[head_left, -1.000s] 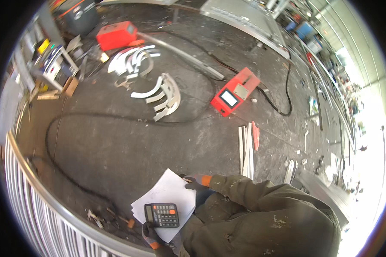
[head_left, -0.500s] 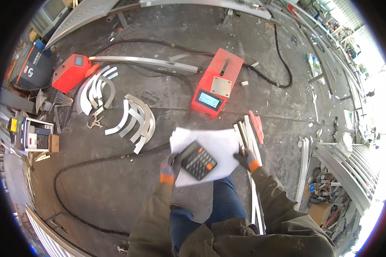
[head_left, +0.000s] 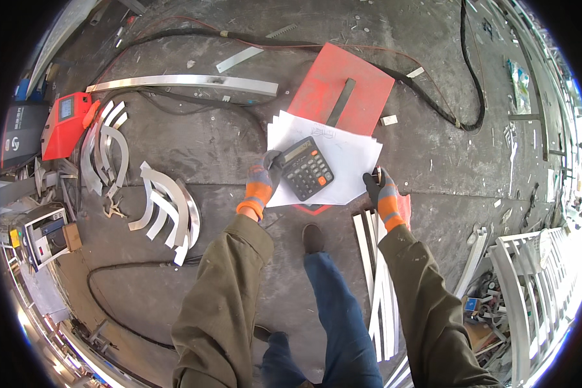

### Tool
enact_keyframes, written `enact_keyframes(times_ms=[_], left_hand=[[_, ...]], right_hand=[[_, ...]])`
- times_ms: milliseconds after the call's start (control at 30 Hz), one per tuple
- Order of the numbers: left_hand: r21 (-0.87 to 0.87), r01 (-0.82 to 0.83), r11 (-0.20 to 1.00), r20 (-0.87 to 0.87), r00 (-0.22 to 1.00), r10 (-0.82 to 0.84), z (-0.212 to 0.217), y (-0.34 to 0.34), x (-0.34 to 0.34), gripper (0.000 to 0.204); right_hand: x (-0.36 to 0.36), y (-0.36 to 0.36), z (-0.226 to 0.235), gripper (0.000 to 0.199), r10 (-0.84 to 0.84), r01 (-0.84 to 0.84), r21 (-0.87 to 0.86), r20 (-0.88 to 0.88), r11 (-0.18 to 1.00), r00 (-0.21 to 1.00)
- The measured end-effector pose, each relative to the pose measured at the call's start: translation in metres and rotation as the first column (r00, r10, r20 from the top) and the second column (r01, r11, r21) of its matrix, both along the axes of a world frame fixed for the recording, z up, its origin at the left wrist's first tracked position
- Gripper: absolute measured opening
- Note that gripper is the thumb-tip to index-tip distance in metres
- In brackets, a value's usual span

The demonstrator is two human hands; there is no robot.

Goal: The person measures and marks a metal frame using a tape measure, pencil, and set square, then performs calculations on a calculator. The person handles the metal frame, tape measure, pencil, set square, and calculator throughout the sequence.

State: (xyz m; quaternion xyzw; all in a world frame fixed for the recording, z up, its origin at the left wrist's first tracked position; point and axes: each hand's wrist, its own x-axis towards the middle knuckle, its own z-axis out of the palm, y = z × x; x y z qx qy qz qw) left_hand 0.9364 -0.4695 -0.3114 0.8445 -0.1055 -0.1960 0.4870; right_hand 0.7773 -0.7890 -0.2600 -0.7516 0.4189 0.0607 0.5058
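My left hand, in a grey and orange glove, grips the left edge of a stack of white paper sheets together with a black calculator. The calculator has some orange keys and lies tilted on top of the sheets. At the right edge of the paper is my gloved right hand, fingers curled closed around something small and dark that I cannot make out. The sheets are in front of a red box-shaped machine with a top handle, hiding its front part.
Curved metal strips lie on the floor to the left, near a smaller red machine. Long white bars lie beside my right leg. A black cable loops behind the red machine. A white slatted frame stands at right.
The papers and calculator have moved forward with both hands, and now cover the red machine's screen. My right hand's fingers have curled in. The whole view has shifted, and one foot now shows.
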Motion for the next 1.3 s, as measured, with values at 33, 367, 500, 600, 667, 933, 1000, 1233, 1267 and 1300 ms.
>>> enact_keyframes(times_ms=[33,367,500,600,667,933,1000,1233,1267,1300], left_hand=[[-0.06,-0.009,0.998,-0.069,0.998,0.005,-0.003,-0.006,0.005,0.034],[0.168,-0.002,0.986,-0.028,1.0,0.007,0.029,-0.016,0.004,0.034],[0.135,-0.164,0.977,0.066,0.986,0.156,0.022,-0.014,-0.004,0.028],[0.04,-0.149,0.988,-0.011,0.989,0.15,0.027,-0.021,0.0,0.03],[0.126,-0.058,0.99,-0.072,0.995,0.067,0.035,-0.025,0.001,0.034],[0.205,-0.349,0.915,-0.143,0.914,0.38,0.114,0.087,-0.202,0.045],[0.389,-0.236,0.891,-0.171,0.931,0.322,0.168,0.126,-0.325,0.04],[0.517,-0.78,0.353,-0.029,0.396,0.918,0.354,0.211,-0.7,0.036],[0.558,-0.769,0.312,-0.091,0.317,0.944,0.37,0.221,-0.745,0.039],[0.519,-0.835,0.182,-0.018,0.202,0.979,0.383,0.229,-0.795,0.039]], right_hand=[[0.006,-0.001,0.006,0.031,-0.016,0.024,-0.128,0.06,0.992,0.998],[0.096,0.035,0.055,0.022,0.454,-0.19,-0.704,0.207,0.685,0.867],[0.105,0.027,0.086,0.023,0.287,0.099,-0.768,0.351,0.632,0.891],[0.105,0.047,0.096,0.024,0.439,-0.156,-0.612,0.345,0.775,0.83],[0.109,0.062,0.095,0.036,0.488,-0.334,-0.56,0.148,0.758,0.86],[0.025,0.0,0.102,0.043,0.459,-0.296,-0.437,0.336,0.85,0.823],[-0.034,-0.004,0.106,0.046,0.545,-0.458,-0.407,0.125,0.79,0.829],[-0.174,0.114,0.138,0.061,0.793,-0.843,-0.003,-0.336,0.539,0.508],[-0.181,0.148,0.142,0.059,0.851,-0.9,-0.007,-0.322,0.436,0.415],[-0.194,0.188,0.145,0.058,0.898,-0.944,-0.01,-0.304,0.331,0.318]])
